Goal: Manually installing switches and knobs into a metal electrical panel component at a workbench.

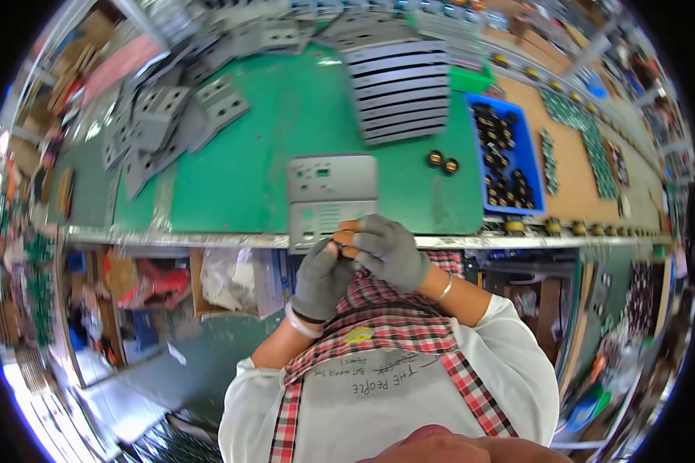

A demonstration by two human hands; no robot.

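My left hand (322,279) and my right hand (388,251), both in grey gloves with bare fingertips, meet at the table's front edge. Their fingers are closed together around a small dark part (341,248), mostly hidden by the fingertips, so its exact kind does not show. Just beyond them lies a grey metal panel (332,176) with cut-out holes and slots; its near end reaches the table edge, partly behind my right hand. Two round black parts with brass-coloured centres (442,162) rest on the green mat to the right of the panel.
A blue bin (541,197) of black round parts stands at the right. Behind the panel rises a stack of grey panels (400,92). Loose grey panels (158,116) pile up at the far left. Green circuit boards (594,154) lie beyond the bin.
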